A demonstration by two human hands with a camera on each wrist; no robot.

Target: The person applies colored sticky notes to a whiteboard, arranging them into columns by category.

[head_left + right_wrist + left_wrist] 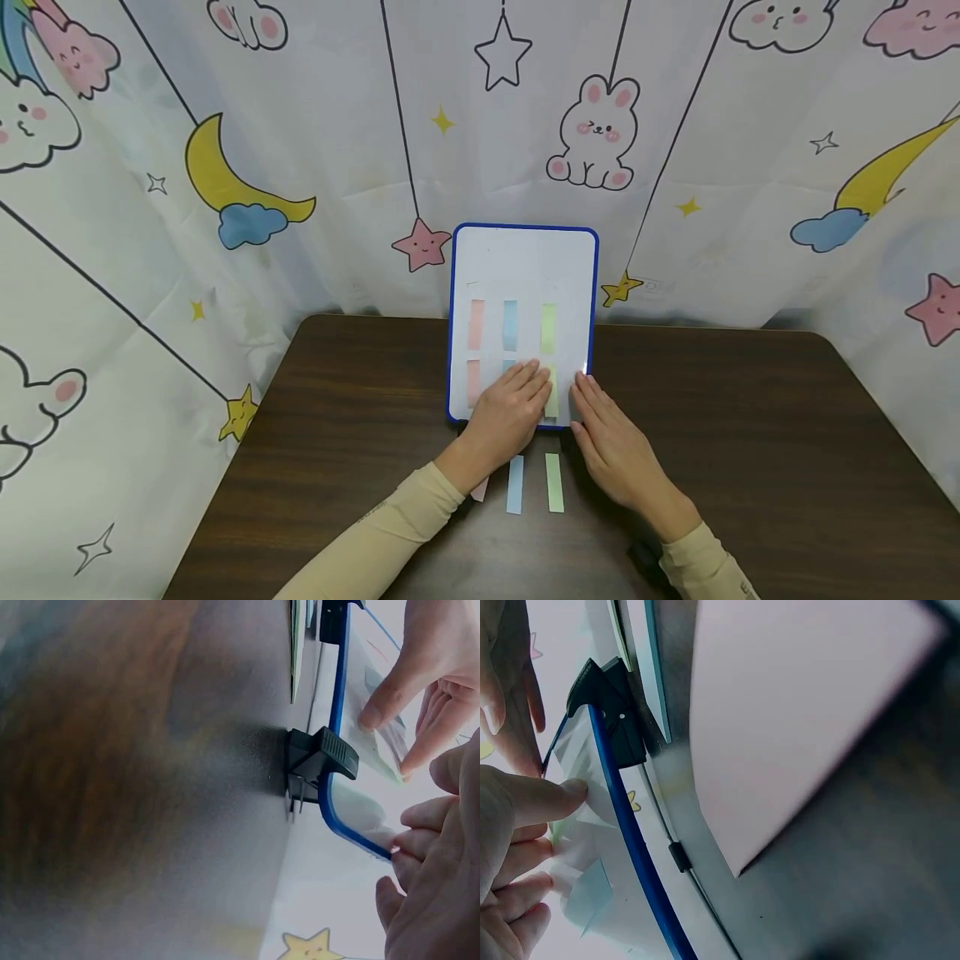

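Observation:
A small whiteboard (pixel 525 262) with a blue frame stands at the back of the table. On it are two rows of paper strips: pink (pixel 476 325), blue (pixel 510 325) and green (pixel 548 327) above, the same colours below. My left hand (pixel 506 412) lies over the lower row, its fingertips on the lower green strip (pixel 552 400); it partly hides the lower blue strip (pixel 509 365). Fingers straight and together, my right hand (pixel 618 446) rests at the board's lower right edge. In the right wrist view the fingertips touch the blue frame (pixel 360 841).
Nearer on the dark wooden table (pixel 750 433) lie a blue pad (pixel 514 485), a green pad (pixel 554 483) and a pink pad (pixel 480 492), partly under the left wrist. Black clip feet (pixel 322 754) support the board's bottom edge. A patterned curtain (pixel 337 100) hangs behind.

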